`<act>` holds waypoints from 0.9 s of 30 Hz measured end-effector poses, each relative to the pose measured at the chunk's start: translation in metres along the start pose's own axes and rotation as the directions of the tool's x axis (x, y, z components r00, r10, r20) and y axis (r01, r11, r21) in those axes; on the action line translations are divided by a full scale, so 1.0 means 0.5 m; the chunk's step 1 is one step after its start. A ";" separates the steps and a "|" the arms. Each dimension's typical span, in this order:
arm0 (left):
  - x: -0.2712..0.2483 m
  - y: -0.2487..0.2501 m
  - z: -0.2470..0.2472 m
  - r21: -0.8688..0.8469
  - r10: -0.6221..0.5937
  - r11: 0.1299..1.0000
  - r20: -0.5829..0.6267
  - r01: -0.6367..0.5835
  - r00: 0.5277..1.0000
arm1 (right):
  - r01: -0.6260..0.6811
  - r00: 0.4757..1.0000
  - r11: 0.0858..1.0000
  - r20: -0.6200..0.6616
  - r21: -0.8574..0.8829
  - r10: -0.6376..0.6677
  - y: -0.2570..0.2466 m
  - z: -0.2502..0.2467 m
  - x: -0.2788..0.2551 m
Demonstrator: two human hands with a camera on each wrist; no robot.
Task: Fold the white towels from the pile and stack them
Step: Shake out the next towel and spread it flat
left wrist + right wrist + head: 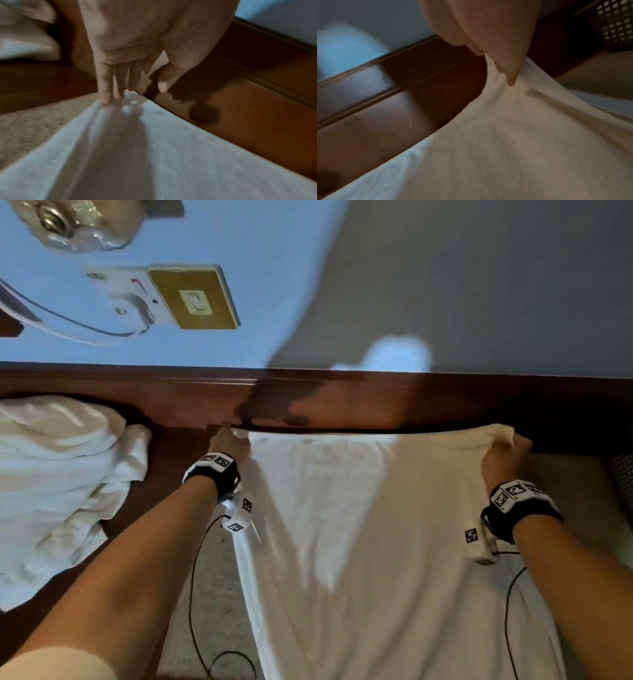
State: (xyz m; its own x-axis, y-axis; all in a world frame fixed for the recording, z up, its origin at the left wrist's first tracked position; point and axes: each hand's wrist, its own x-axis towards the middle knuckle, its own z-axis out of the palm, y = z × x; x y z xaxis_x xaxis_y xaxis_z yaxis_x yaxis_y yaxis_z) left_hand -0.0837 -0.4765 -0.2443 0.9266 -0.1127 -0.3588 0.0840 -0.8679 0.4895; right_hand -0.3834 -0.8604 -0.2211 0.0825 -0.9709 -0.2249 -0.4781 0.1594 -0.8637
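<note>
Holding a white towel (370, 525) spread wide by its far edge, one corner in each hand, the cloth hanging down toward the person over pale carpet (205, 594). Left hand (230, 444) at the far left corner: in the left wrist view fingers (104, 86) straight and pointing down, tips on the towel's corner (130, 102), thumb standing apart from the cloth; a true grip not plain there, cannot tell whether pinched or merely pressed. Right hand (503, 457) at the far right corner, fingers (506, 70) curled and bunching the fabric (513, 135) into gathered creases, clearly pinching it. Far edge of the towel stretched nearly straight between the two hands, just in front of a dark wooden ledge (342, 398) running below a blue-grey wall (479, 285). Lying to the left, well apart from the held towel: a rumpled pile of white towels (58, 481) on the dark wood. Strapped on both wrists: black bands with square-patterned markers, thin black cables trailing down. Mounted on the wall up left: a brass switch plate (195, 297). Showing at the right edge: a dark lattice basket (616, 25), blurred.
</note>
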 end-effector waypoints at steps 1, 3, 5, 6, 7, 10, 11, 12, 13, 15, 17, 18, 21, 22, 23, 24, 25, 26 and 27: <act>-0.014 0.018 0.017 0.104 0.070 0.992 0.006 -0.070 0.998 | 0.000 0.999 1.000 0.045 0.031 -0.001 0.007 0.009 0.013; -0.051 0.060 0.064 0.271 0.215 0.935 0.072 -0.226 0.974 | -0.014 0.988 1.000 0.152 -0.002 0.014 0.026 0.020 0.033; -0.099 0.106 0.130 0.322 0.287 0.871 0.278 -0.370 0.917 | 0.038 0.964 0.986 0.267 -0.160 0.006 0.048 0.018 0.047; -0.127 0.128 0.167 0.334 0.301 0.834 0.394 -0.440 0.869 | 0.113 0.937 0.953 0.348 -0.283 -0.008 0.060 0.014 0.049; -0.158 0.147 0.203 0.346 0.309 0.788 0.493 -0.509 0.814 | 0.220 0.889 0.876 0.458 -0.429 0.001 0.074 0.009 0.047; -0.241 0.175 0.294 0.380 0.265 0.686 0.663 -0.620 0.700 | 0.540 0.721 0.480 0.674 -0.692 0.160 0.139 -0.007 0.045; -0.252 0.174 0.318 0.405 0.248 0.671 0.666 -0.621 0.703 | 0.576 0.718 0.389 0.672 -0.719 0.179 0.157 -0.016 0.046; -0.257 0.172 0.335 0.433 0.239 0.664 0.649 -0.609 0.722 | 0.577 0.737 0.342 0.653 -0.741 0.172 0.170 -0.026 0.050; -0.257 0.171 0.345 0.457 0.235 0.665 0.623 -0.591 0.746 | 0.559 0.760 0.332 0.630 -0.760 0.162 0.177 -0.037 0.051; -0.249 0.176 0.353 0.468 0.226 0.687 0.588 -0.555 0.776 | 0.516 0.790 0.387 0.599 -0.764 0.129 0.187 -0.067 0.049; -0.244 0.189 0.357 0.473 0.207 0.710 0.568 -0.522 0.796 | 0.511 0.791 0.459 0.607 -0.726 0.080 0.207 -0.106 0.039; -0.247 0.198 0.358 0.481 0.195 0.716 0.559 -0.506 0.806 | 0.512 0.787 0.487 0.614 -0.707 0.065 0.222 -0.132 0.031; -0.292 0.222 0.364 0.526 0.155 0.711 0.530 -0.467 0.834 | 0.450 0.809 0.566 0.584 -0.691 0.070 0.279 -0.231 -0.017; -0.322 0.229 0.370 0.532 0.155 0.701 0.537 -0.476 0.829 | 0.399 0.835 0.610 0.546 -0.685 0.067 0.299 -0.265 -0.038; -0.359 0.235 0.379 0.521 0.160 0.696 0.558 -0.494 0.814 | 0.340 0.865 0.663 0.499 -0.667 0.059 0.321 -0.298 -0.061; -0.402 0.238 0.391 0.499 0.172 0.695 0.585 -0.518 0.793 | 0.286 0.895 0.705 0.444 -0.649 0.046 0.341 -0.327 -0.084; -0.443 0.239 0.405 0.470 0.188 0.695 0.611 -0.543 0.769 | 0.250 0.919 0.725 0.394 -0.642 0.033 0.358 -0.348 -0.104; -0.495 0.241 0.423 0.441 0.200 0.695 0.640 -0.568 0.742 | 0.220 0.937 0.723 0.347 -0.654 0.029 0.376 -0.374 -0.122; -0.546 0.239 0.444 0.411 0.209 0.694 0.670 -0.591 0.712 | 0.191 0.951 0.715 0.308 -0.672 0.036 0.391 -0.397 -0.136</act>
State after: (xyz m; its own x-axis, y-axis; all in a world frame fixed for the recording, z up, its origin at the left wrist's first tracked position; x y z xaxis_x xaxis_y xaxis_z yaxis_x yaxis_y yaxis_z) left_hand -0.4078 -0.6571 -0.2643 0.4314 -0.5862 -0.6858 -0.6397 -0.7347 0.2256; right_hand -0.6560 -0.7986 -0.2852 0.3307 -0.8620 -0.3841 -0.9140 -0.1913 -0.3578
